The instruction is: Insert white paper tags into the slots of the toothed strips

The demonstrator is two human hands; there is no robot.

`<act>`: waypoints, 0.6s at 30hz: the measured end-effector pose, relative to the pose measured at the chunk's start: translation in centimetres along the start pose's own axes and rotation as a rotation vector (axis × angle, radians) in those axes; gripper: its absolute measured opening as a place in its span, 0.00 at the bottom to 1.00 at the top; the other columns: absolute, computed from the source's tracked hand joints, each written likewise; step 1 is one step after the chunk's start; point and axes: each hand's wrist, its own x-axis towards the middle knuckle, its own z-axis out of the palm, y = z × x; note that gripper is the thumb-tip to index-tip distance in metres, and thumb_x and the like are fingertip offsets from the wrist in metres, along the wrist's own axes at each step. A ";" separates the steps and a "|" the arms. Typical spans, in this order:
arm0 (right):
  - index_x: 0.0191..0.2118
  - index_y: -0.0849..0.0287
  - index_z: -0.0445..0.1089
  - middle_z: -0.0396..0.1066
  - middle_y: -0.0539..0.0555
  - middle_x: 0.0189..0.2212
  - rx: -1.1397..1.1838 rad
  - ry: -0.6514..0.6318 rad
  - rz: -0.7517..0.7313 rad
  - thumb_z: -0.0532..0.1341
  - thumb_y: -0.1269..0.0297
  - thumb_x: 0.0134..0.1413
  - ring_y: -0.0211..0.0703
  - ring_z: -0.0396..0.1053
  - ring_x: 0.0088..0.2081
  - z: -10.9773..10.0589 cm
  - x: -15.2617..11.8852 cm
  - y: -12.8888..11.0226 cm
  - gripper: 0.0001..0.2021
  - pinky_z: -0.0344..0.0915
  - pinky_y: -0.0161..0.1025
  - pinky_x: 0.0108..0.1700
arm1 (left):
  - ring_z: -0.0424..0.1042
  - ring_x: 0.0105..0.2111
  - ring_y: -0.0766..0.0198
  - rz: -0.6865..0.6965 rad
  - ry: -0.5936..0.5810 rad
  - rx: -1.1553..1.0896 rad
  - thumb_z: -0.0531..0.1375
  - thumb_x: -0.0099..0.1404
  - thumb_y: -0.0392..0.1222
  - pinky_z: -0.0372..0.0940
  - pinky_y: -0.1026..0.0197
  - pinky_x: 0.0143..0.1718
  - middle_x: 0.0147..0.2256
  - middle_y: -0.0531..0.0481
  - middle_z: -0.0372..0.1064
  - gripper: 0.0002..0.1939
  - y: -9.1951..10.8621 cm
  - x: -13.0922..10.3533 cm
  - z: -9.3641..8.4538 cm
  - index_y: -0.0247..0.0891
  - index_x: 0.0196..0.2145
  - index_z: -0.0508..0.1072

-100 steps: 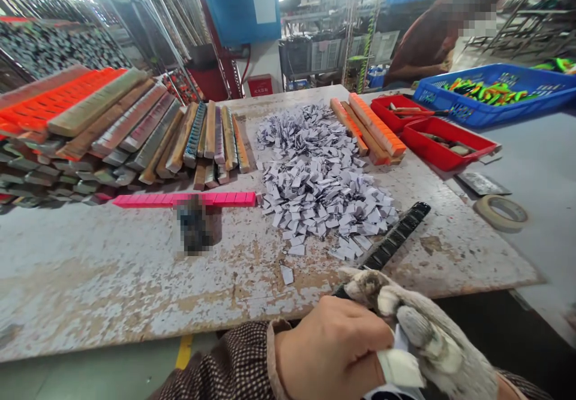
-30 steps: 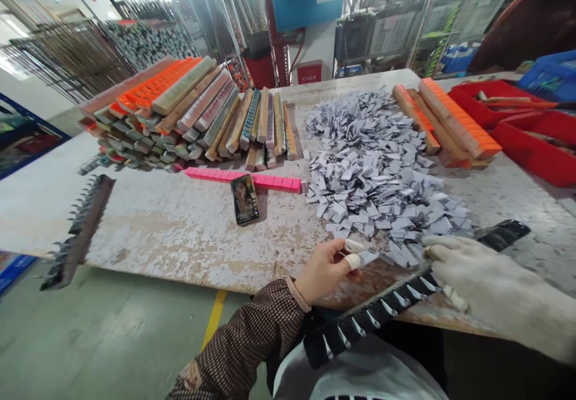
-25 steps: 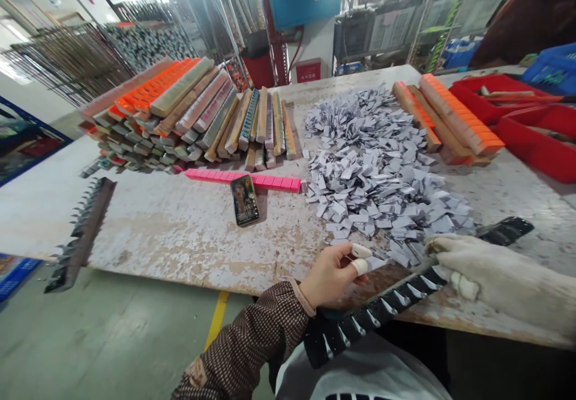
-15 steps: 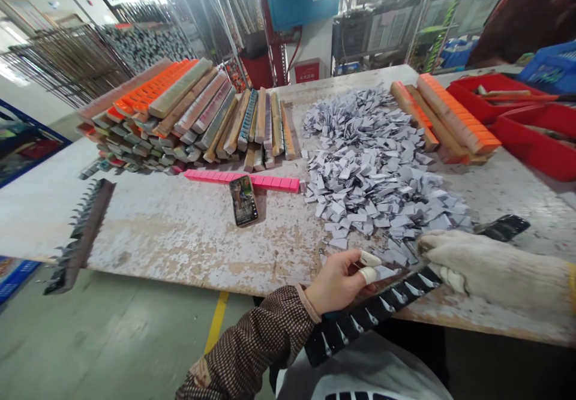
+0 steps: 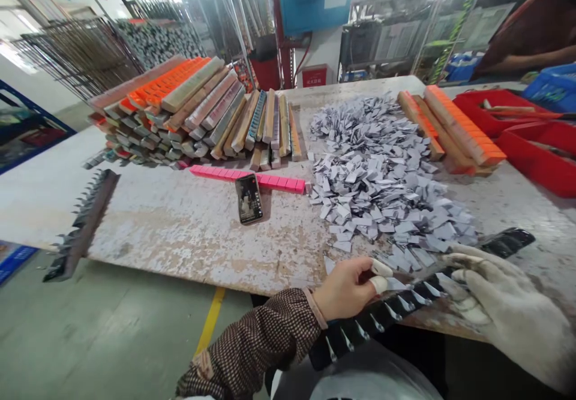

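Observation:
My left hand (image 5: 353,286), with white covers on two fingertips, pinches a small flat grey-white piece (image 5: 395,284) above a black bar (image 5: 373,311). The bar slants over the table's front edge and carries a row of upright pale pointed pieces along its length. My right hand (image 5: 499,298), in a white knit glove, is at the bar's upper part; its bent fingers close on another grey-white piece (image 5: 446,285) at the end of the row. Part of that piece is hidden by the glove. A large heap of loose grey-white pieces (image 5: 373,178) lies just beyond both hands.
A phone (image 5: 249,199) leans on a pink segmented bar (image 5: 283,183). Stacked wooden and coloured bars (image 5: 180,112) stand at the back left, orange-topped bars (image 5: 465,125) at the right beside red bins (image 5: 540,148). Another black bar (image 5: 83,226) lies at the table's left edge.
My left hand has shifted slightly right along the bar with its piece. My right hand has come away from the heap's edge and turned toward the bar. The view has tilted slightly.

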 end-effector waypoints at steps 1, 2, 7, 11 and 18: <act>0.38 0.60 0.72 0.74 0.66 0.50 -0.027 -0.003 -0.034 0.56 0.58 0.67 0.65 0.72 0.55 -0.1 0.2 -0.1 0.12 0.70 0.58 0.56 | 0.75 0.38 0.60 0.001 -0.003 0.011 0.67 0.64 0.45 0.70 0.58 0.45 0.37 0.45 0.77 0.13 0.0 0.0 0.1 0.33 0.42 0.79; 0.38 0.61 0.71 0.74 0.67 0.49 -0.048 -0.007 -0.051 0.55 0.60 0.67 0.66 0.71 0.54 -0.1 0.4 -0.1 0.11 0.70 0.60 0.55 | 0.75 0.39 0.59 0.002 -0.006 0.021 0.66 0.64 0.43 0.70 0.57 0.45 0.38 0.44 0.77 0.12 0.1 0.0 0.1 0.33 0.42 0.79; 0.39 0.61 0.72 0.73 0.68 0.46 0.007 -0.001 -0.112 0.53 0.66 0.65 0.61 0.73 0.49 0.3 1.3 0.4 0.11 0.74 0.55 0.46 | 0.76 0.40 0.59 0.027 0.009 0.071 0.64 0.65 0.39 0.71 0.58 0.45 0.39 0.44 0.77 0.10 0.2 -0.2 0.3 0.34 0.43 0.79; 0.37 0.63 0.74 0.73 0.71 0.49 0.010 -0.082 -0.099 0.52 0.65 0.63 0.65 0.73 0.51 0.8 1.0 0.7 0.13 0.74 0.61 0.48 | 0.75 0.38 0.61 0.020 0.007 0.112 0.63 0.65 0.37 0.70 0.60 0.43 0.39 0.45 0.78 0.09 0.5 -0.3 0.1 0.34 0.43 0.80; 0.37 0.53 0.77 0.77 0.60 0.46 0.175 -0.157 0.049 0.59 0.66 0.62 0.56 0.75 0.52 2.3 -0.5 2.4 0.08 0.71 0.51 0.57 | 0.76 0.37 0.61 0.028 0.004 0.161 0.65 0.63 0.37 0.70 0.60 0.43 0.38 0.45 0.79 0.09 0.6 0.0 0.2 0.34 0.42 0.81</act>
